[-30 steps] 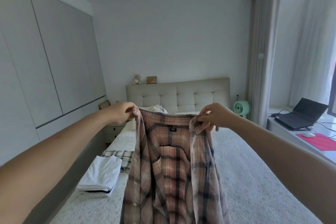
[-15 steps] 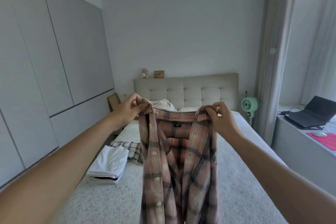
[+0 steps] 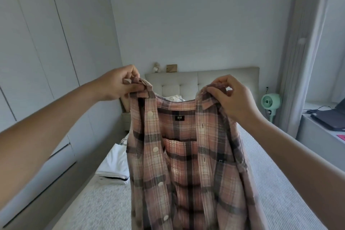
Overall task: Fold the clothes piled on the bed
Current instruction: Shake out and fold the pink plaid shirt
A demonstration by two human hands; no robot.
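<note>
I have the plaid shirt (image 3: 186,155) held up in the air over the bed (image 3: 280,183), hanging open with its inside label facing me and its lower part running out of the bottom of the view. My left hand (image 3: 119,84) pinches the left collar corner, fingers curled tight with the thumb pressed underneath the fabric. My right hand (image 3: 231,99) pinches the right collar corner between thumb and fingertips, the other fingers curled loosely above it. A stack of folded clothes (image 3: 113,166) lies on the bed's left edge, partly hidden behind the shirt.
</note>
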